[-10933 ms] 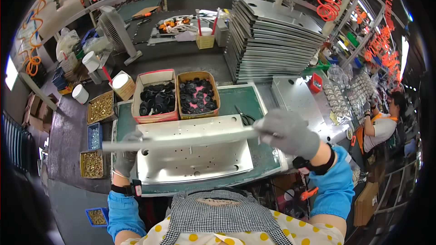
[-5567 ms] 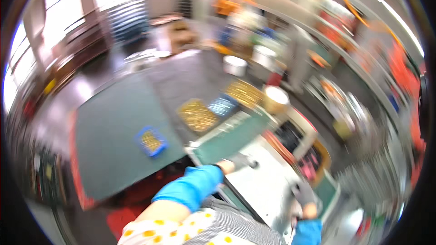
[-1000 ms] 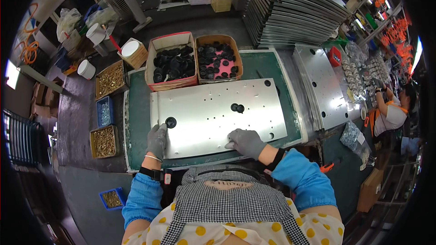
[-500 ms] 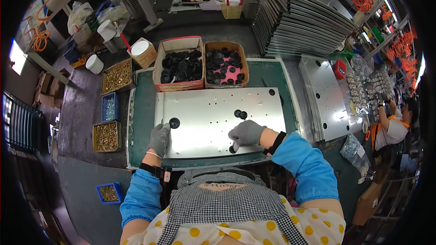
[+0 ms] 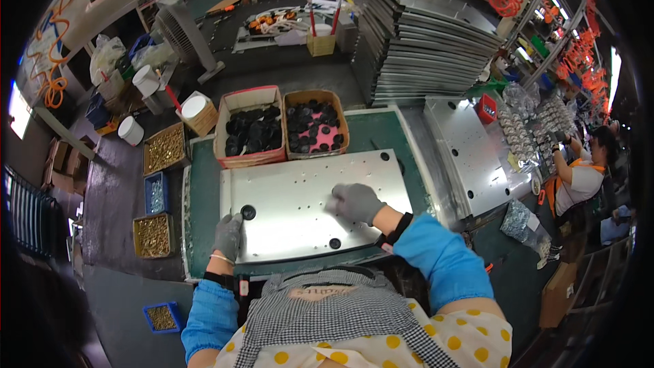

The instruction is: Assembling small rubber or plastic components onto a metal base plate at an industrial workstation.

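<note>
A flat silver metal plate point(image 5: 306, 211) with small holes lies on the green mat in front of me. My left hand point(image 5: 227, 235), in a grey glove, grips the plate's left edge, fingers closed on it. Beside its fingertips sits a black round plug point(image 5: 248, 212). A second black plug point(image 5: 334, 243) is by the plate's near edge, and a third black plug point(image 5: 385, 156) is at the far right corner. Over the plate's middle hovers my right hand point(image 5: 357, 203), also gloved. Its fingers are smeared by motion, and what lies beneath or in them is hidden.
Two boxes of black plugs, a left box point(image 5: 250, 158) and a right box point(image 5: 345, 138), stand behind the plate. Small bins of metal fasteners point(image 5: 153, 235) line the left. A tall stack of metal panels point(image 5: 429, 51) rises behind; a co-worker point(image 5: 579, 174) is at right.
My right hand has moved from the near-edge plug up to the plate's middle, where two loose plugs showed before and are now out of sight. My left hand stays at the left edge.
</note>
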